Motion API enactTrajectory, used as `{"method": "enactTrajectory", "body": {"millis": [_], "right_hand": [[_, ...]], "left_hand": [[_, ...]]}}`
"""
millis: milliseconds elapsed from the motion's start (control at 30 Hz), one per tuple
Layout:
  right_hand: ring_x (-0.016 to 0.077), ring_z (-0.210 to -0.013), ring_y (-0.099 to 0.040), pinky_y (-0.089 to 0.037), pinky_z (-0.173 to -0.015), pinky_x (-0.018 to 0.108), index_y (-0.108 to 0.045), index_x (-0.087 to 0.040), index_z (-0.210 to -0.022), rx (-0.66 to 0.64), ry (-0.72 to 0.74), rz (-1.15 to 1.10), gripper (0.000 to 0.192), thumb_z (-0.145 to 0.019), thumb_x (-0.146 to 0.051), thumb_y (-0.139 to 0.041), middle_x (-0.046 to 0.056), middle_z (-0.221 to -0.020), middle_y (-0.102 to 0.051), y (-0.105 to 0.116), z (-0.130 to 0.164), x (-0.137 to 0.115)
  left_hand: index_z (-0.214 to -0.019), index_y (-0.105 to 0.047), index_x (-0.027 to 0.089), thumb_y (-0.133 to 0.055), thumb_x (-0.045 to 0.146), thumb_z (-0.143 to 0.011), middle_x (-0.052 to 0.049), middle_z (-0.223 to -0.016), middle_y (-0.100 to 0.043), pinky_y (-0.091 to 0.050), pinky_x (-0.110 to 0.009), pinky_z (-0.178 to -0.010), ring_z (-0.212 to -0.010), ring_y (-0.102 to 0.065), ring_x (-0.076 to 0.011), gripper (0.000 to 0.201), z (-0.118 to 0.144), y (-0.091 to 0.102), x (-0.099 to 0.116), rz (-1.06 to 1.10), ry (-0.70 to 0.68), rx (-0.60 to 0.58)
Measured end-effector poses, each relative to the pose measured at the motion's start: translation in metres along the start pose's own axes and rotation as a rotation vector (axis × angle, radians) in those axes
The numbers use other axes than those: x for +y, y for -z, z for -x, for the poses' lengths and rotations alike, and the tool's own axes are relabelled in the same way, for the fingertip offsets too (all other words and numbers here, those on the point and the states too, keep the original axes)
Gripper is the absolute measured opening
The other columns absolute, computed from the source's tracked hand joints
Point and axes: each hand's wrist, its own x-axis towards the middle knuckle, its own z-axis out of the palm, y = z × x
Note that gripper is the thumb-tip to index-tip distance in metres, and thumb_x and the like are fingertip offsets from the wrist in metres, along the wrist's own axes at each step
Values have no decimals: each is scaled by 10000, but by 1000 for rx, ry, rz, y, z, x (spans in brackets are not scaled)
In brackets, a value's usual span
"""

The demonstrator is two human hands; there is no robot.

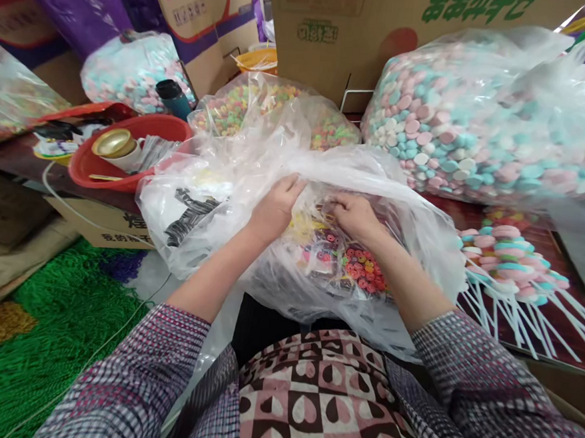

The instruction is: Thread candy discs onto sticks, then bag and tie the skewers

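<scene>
Both your hands are buried in that big crinkly clear plastic bag (234,195) sitting right in front of you, so I'll use it as the anchor. Your left hand (274,208) is curled around a fold of the thin film at the bag's top, fingers pinching it shut. Your right hand (353,214) sits just beside it, knuckles bent and fingertips pressed down into the film, but I can't tell whether it's actually got hold of anything. Through the bag under your right wrist you can see small ring-shaped candies (362,267), red ones mostly, with a ribbed look. To the right of the bag, a bunch of lollipops (507,261) lies on the dark glossy table (561,248), round pastel discs stacked on thin white sticks fanning out. Behind them and the bag is a fat sack of pastel candies (484,119), pink, white and teal, smooth and pebble-like. Straight behind the bag is another sack with tiny multicoloured rings (275,108). Left of the bag there's a red plastic bowl (126,167) holding a shiny gold lid (113,143). Below that, green shaggy matting (54,336).
</scene>
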Motion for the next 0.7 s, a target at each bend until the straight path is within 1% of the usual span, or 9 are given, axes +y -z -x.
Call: {"method": "enactTrajectory", "body": {"millis": [67, 133, 167, 267, 333, 433, 533, 633, 700], "right_hand": [[235, -1010, -682, -489, -911, 322, -767, -137, -1059, -11, -5, 36, 380, -855, -148, -447, 93, -1077, -768, -4, -14, -4], [253, -960, -685, -489, -876, 333, -765, -112, -1023, -22, -23, 58, 347, -902, -215, -457, 127, -1030, -767, -5, -24, -6], [252, -923, -686, -490, -850, 327, -764, -111, -1006, -37, -26, 67, 340, -918, -262, -473, 128, -999, -768, -4, -27, -6], [240, -886, -692, -489, -802, 297, -764, -136, -989, -88, -24, 95, 328, -901, -382, -566, 109, -967, -769, -6, -29, -10], [267, -931, -695, -490, -815, 312, -763, -145, -1011, -96, -44, 131, 327, -862, -400, -623, 130, -992, -769, -10, -28, -13], [323, -982, -692, -492, -855, 374, -769, -144, -997, -83, -98, 185, 290, -851, -346, -619, 173, -1003, -765, -15, -30, -17], [329, -968, -693, -500, -865, 412, -767, -151, -1001, -71, -143, 193, 297, -890, -306, -539, 162, -1002, -767, -8, -37, -14], [299, -1036, -667, -489, -931, 429, -717, -178, -1166, -10, -139, 172, 389, -961, -320, -419, 127, -1080, -757, 7, -44, -7], [275, -1113, -632, -460, -1001, 438, -638, -202, -1307, 56, -90, 125, 440, -1000, -342, -356, 109, -1138, -742, 16, -46, -3]], "left_hand": [[-1359, -578, 154, -383, -36, -850, -115, -1416, -592, -410, -364, -1177, -1338, -542, -206, 577, 1, 12, 1, 18, -34, 85], [-1360, -578, 161, -369, -34, -860, -100, -1407, -602, -413, -352, -1176, -1335, -546, -188, 576, 1, 23, 4, 27, -78, 162], [-1359, -578, 164, -366, -32, -865, -97, -1406, -603, -416, -350, -1174, -1334, -548, -182, 573, 2, 27, 6, 36, -100, 189], [-1352, -582, 185, -380, -3, -889, -86, -1411, -600, -431, -351, -1163, -1334, -548, -173, 539, 2, 34, 12, 77, -156, 233], [-1347, -585, 199, -395, 15, -899, -77, -1411, -601, -436, -354, -1159, -1337, -544, -170, 520, 2, 34, 16, 106, -185, 240], [-1323, -606, 196, -393, 13, -895, -68, -1374, -629, -442, -348, -1152, -1325, -552, -164, 512, 3, 33, 18, 118, -213, 222], [-1271, -648, 191, -399, 14, -886, -57, -1309, -671, -448, -363, -1142, -1296, -572, -174, 492, 5, 32, 16, 70, -220, 167], [-1198, -690, 197, -420, 30, -877, -74, -1257, -694, -436, -434, -1134, -1268, -583, -218, 452, 8, 30, 14, -35, -196, 51], [-1155, -707, 184, -433, 50, -877, -106, -1274, -678, -407, -489, -1139, -1265, -574, -256, 413, 10, 28, 17, -116, -177, -24]]}}
